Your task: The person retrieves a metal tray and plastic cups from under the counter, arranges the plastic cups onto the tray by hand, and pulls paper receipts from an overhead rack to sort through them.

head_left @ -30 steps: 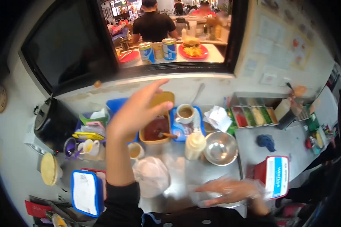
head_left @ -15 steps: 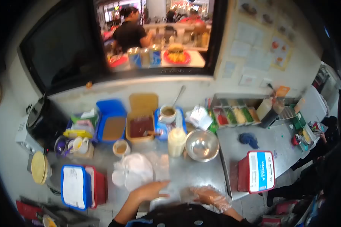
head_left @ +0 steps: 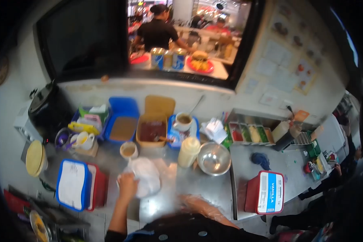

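On the grey metal counter before me, a crumpled white plastic bag lies left of a round, shiny metal bowl. My bare left hand curls tightly on the bag's left edge; my right hand, in a clear plastic glove, is blurred: I cannot tell its grip.

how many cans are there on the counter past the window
3, side by side: the left can, the middle can and the right can, all left of the burger. More could be hidden behind them.
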`<state>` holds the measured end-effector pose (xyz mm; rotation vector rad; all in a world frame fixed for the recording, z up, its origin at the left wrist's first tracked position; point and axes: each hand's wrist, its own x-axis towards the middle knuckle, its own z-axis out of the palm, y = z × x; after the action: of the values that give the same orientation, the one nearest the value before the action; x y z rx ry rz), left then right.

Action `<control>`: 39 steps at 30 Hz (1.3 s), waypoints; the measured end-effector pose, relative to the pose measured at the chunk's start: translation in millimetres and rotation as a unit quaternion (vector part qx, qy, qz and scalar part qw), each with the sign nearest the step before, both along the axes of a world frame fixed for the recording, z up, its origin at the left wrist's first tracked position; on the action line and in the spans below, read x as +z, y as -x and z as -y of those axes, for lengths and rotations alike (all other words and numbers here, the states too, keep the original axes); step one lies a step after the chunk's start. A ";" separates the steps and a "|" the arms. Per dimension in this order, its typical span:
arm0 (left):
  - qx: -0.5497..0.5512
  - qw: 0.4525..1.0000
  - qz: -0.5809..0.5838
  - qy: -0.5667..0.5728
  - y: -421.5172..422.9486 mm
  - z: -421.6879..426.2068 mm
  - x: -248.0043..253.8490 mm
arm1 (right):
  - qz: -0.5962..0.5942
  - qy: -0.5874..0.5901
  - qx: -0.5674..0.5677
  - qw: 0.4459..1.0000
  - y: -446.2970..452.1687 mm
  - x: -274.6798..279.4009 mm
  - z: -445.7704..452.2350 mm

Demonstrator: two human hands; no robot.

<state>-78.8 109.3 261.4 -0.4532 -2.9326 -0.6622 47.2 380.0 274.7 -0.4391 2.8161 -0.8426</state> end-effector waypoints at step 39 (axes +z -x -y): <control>-0.226 0.945 -0.064 -0.226 -11.7 -45.7 34.1 | -0.220 0.082 -0.301 0.924 22.5 29.8 74.7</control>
<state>-67.1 155.0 295.5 -1.0702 -2.4459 -1.2612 24.7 305.3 304.5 0.2927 3.3703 -1.2256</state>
